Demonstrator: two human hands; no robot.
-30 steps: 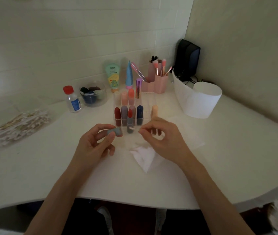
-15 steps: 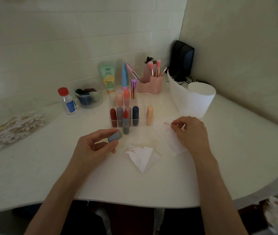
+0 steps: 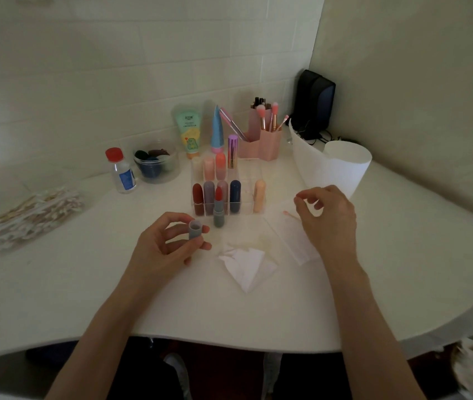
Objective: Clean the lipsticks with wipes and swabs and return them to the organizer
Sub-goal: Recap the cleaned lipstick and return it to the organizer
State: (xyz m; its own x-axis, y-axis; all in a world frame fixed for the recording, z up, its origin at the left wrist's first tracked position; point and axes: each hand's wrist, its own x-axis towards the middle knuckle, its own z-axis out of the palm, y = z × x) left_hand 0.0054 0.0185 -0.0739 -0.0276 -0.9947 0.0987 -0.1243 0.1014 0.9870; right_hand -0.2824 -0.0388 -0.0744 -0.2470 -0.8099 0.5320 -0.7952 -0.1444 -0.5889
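White table (image 3: 56,284). White curled bin (image 3: 330,168) just beyond right hand (image 3: 327,217). Clear organizer (image 3: 246,181) beyond left hand (image 3: 166,246): eight capped lipsticks, five in front, three behind. Two wipes: crumpled wipe (image 3: 246,264) between the hands, flat wipe (image 3: 287,235) partly under right hand. One open lipstick (image 3: 218,212) stands just past left fingertips, blocking the organizer's front. Left hand pinches grey cap (image 3: 194,229), mouth up. Right hand loosely curled, gripping nothing; one swab (image 3: 290,215) lies beside its thumb.

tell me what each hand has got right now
Left hand: holding the grey lipstick cap.
Right hand: fingers curled over the used swab; cannot tell whether it grips it.
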